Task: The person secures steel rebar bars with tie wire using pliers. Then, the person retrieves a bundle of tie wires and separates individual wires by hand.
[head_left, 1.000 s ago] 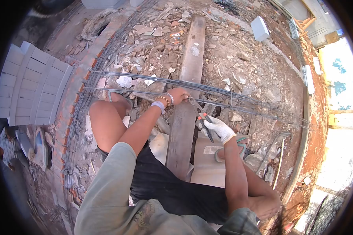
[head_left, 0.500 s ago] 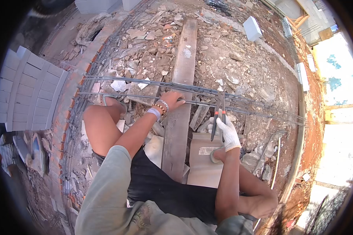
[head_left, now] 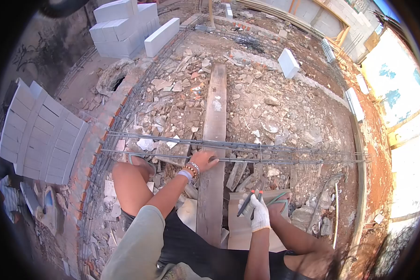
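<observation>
My bare left hand (head_left: 203, 161), with bracelets at the wrist, is closed on the lower steel rebar (head_left: 235, 160) where it crosses a long wooden plank (head_left: 212, 186). More thin bars of the rebar cage run just beyond it, joined by a stirrup right of the plank. My right hand (head_left: 256, 213), in a white knitted glove, grips pincers (head_left: 245, 205) with black and red handles. They are held below the bars, apart from them, over a tan sheet (head_left: 235, 219). The jaws are hard to make out against the rubble.
Broken rubble (head_left: 261, 105) covers the ground around the plank. Stacked light blocks (head_left: 42, 135) stand at left, with another block stack (head_left: 126, 30) at the far left. A brick-edged footing (head_left: 95, 154) carries rebar along the left. A single white block (head_left: 289, 63) sits far right.
My right hand has drawn the pincers back from the rebar toward my body. My left hand stays on the bar. The view has tilted up, showing more of the far ground.
</observation>
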